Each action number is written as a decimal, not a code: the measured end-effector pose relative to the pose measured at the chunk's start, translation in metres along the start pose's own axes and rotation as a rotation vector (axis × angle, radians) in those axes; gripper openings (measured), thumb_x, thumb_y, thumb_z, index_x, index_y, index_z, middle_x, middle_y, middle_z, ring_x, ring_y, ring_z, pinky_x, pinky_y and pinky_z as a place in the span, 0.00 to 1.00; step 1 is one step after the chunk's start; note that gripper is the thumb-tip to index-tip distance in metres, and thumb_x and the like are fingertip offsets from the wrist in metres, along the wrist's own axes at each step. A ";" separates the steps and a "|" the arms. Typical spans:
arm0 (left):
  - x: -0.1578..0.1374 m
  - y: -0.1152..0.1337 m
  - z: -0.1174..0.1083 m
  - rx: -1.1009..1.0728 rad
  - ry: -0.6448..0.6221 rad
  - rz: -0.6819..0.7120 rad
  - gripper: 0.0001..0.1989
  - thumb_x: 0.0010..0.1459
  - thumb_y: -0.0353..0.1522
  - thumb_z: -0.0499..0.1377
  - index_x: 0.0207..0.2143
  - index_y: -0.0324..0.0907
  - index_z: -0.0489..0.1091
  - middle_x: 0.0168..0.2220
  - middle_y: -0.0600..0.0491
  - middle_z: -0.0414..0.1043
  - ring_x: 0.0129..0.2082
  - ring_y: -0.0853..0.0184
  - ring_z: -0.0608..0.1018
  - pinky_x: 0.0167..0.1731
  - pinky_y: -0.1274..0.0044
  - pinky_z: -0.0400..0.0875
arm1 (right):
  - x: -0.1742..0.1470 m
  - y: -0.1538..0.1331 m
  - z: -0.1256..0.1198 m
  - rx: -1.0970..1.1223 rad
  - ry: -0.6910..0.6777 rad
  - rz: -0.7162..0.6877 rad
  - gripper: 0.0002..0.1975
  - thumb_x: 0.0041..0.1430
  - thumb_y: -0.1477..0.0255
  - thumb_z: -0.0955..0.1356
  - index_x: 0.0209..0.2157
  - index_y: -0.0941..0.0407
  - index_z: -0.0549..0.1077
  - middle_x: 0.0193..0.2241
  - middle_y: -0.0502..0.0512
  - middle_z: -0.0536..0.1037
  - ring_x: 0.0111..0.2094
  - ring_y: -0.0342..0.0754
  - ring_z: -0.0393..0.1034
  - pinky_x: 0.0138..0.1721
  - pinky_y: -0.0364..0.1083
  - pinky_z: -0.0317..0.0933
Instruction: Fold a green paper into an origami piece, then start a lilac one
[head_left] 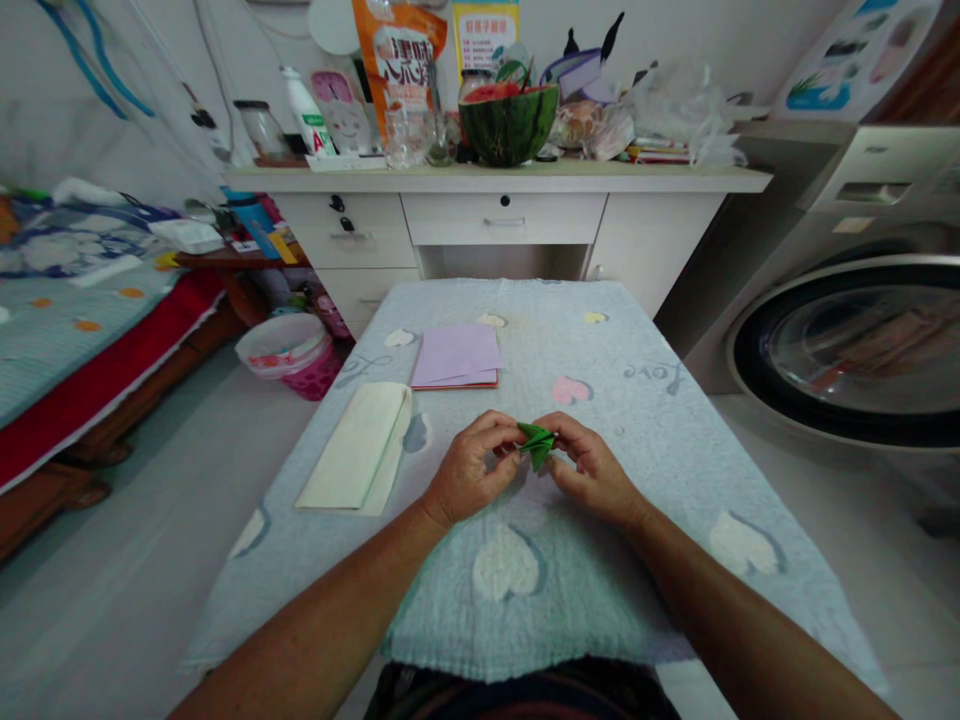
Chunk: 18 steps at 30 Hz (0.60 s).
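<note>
On the tablecloth (pixel 622 560), head view: pale blue-green, crinkled in texture and rippled at the near edge, with printed hearts in cream and pink. Just above its near middle, a small green folded-paper piece (pixel 537 446), sharply creased, with pointed flaps jutting at different angles. Off to the left, a cream paper (pixel 356 452), matte, folded lengthwise into a long strip. Farther back, a stack of square lilac paper (pixel 459 350), slightly askew, with a thin red edge showing underneath. Beyond, a white cabinet desk (pixel 502 180) with flat drawer fronts; on top, a cut watermelon (pixel 510 132), striped of rind and red inside.

Pose: bare forearms (pixel 319 620) in from the lower corners, converging. Left hand (pixel 474 465) in a narrow pinch, thumb and fingertips on the left side of the green folded-paper piece. Right hand (pixel 591 468) much the same from the other side, thumb lower, fingers curled over. Underside contact hidden; impossible to tell fingertip by fingertip.
</note>
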<state>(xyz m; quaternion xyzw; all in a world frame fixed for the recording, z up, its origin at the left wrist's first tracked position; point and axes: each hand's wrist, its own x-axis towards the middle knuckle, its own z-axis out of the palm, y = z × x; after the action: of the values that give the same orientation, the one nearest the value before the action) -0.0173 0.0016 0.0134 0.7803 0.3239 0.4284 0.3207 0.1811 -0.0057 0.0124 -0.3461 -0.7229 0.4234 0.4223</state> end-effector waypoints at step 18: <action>-0.001 -0.001 0.002 0.020 -0.011 -0.010 0.11 0.56 0.26 0.55 0.42 0.41 0.71 0.40 0.50 0.69 0.37 0.69 0.74 0.37 0.77 0.71 | 0.002 0.004 0.003 -0.061 0.053 -0.004 0.09 0.59 0.75 0.64 0.42 0.53 0.71 0.38 0.54 0.72 0.38 0.47 0.68 0.40 0.47 0.66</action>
<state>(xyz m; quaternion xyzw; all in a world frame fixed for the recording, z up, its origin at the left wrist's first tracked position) -0.0156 0.0012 0.0113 0.7842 0.3301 0.4194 0.3166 0.1784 -0.0031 0.0084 -0.3685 -0.7247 0.3909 0.4315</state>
